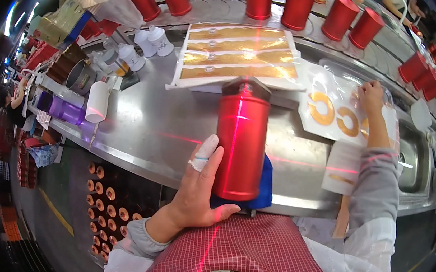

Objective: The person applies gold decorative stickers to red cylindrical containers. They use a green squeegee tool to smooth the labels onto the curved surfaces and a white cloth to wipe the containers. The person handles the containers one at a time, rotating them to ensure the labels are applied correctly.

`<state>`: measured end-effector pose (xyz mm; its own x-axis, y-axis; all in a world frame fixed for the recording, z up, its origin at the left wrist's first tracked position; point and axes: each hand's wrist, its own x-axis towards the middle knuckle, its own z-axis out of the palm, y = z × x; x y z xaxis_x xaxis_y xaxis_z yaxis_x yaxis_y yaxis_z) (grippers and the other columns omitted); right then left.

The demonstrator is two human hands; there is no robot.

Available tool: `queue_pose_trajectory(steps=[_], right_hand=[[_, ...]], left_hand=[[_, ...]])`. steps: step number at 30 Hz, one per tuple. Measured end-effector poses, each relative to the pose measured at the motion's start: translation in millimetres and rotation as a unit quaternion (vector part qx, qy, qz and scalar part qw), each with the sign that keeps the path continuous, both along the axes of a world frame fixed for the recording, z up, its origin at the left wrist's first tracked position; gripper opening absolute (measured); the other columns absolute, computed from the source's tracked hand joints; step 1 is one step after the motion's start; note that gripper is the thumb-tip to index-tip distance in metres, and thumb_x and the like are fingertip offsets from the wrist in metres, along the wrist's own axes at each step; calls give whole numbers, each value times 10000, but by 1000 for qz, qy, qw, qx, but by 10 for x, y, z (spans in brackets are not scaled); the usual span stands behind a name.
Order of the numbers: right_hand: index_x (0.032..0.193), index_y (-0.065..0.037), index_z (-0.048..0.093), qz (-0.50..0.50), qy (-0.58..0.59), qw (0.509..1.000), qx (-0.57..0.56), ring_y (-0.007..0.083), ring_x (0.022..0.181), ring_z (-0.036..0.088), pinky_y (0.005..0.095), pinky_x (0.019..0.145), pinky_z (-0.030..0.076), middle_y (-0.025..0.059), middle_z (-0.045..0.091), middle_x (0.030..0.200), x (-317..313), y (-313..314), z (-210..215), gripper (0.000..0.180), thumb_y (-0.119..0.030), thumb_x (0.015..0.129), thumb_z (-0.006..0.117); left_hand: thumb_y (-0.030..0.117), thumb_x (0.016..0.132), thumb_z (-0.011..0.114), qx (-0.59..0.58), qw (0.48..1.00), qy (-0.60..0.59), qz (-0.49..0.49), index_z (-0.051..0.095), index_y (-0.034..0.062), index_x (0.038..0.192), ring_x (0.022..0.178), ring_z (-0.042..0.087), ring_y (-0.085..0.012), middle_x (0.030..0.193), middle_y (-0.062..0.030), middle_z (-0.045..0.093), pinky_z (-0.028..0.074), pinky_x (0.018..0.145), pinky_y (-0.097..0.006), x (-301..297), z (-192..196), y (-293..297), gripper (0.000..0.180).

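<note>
Red can [240, 149] is lying mid-frame, long axis running nearly straight up the picture, one end facing the bottom edge, the other meeting a dark bracket [233, 87]. Left hand [196, 192] is sitting at its lower left, clearly the nearer one; thumb is standing well apart from the fingers, bracketing the can's lower left corner, not clamping; whether fingertips are touching the side, can't tell. Right hand [372, 97] is sitting upper right, well apart from the can, fingers bending over the ring sheet [338, 102]; pinching or not, can't tell. Blue cloth [266, 186] is showing by the can's lower right. Strip sheet [240, 53] is lying upper centre, beyond the bracket, on the steel table [145, 120].
</note>
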<state>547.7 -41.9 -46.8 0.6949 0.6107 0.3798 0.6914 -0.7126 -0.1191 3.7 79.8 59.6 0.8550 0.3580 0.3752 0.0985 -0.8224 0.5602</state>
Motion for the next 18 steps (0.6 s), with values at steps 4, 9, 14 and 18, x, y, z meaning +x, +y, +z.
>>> queue_pose_trajectory(steps=[4,9,14,18], right_hand=[[870,-39,620,123,-44,988,85,340,1053,529,421,896,442,130,542,1141,-548,73,645,145,-166,839,682],[837,-8,583,221,32,962,160,321,1091,520,368,897,417,161,525,1203,-1723,64,1396,148,-119,841,681],[834,-7,602,260,142,930,216,273,1100,518,352,896,407,167,517,1224,-2525,-20,1726,128,-106,841,681],[834,-11,606,332,210,888,239,260,1102,519,359,932,393,180,516,1227,-2978,76,1915,152,-131,830,700]], left_hand=[[361,748,784,-43,998,-27,-23,200,-43,1478,1254,403,-549,1448,-413,226,366,1037,-533,50,-373,172,1019],[364,756,768,-7,995,-86,-47,297,-54,1447,1265,399,-561,1382,-448,308,365,1044,-544,83,-511,279,935],[391,784,732,75,995,-26,-63,338,-51,1431,1259,411,-551,1357,-446,343,352,1051,-577,89,-215,301,877],[397,781,731,86,994,-39,-63,338,-49,1430,1266,402,-553,1351,-452,343,316,1070,-594,99,-238,324,880]])
